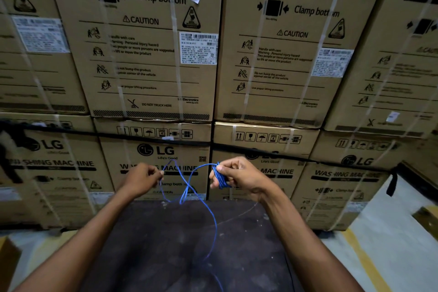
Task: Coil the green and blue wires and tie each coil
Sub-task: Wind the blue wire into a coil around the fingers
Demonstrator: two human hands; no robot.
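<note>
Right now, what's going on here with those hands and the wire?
A person is coiling the blue wire. The right hand grips a small bundle of finished loops, while the left hand pinches a loose strand. The remaining wire hangs between the hands and trails down over the dark table. The coil is not tied yet. No green wire is visible. Stacked washing machine boxes stand behind.

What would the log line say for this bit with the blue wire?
step: coiling | right hand: grips blue coil | left hand: pinches loose blue wire | green wire: unseen
</note>
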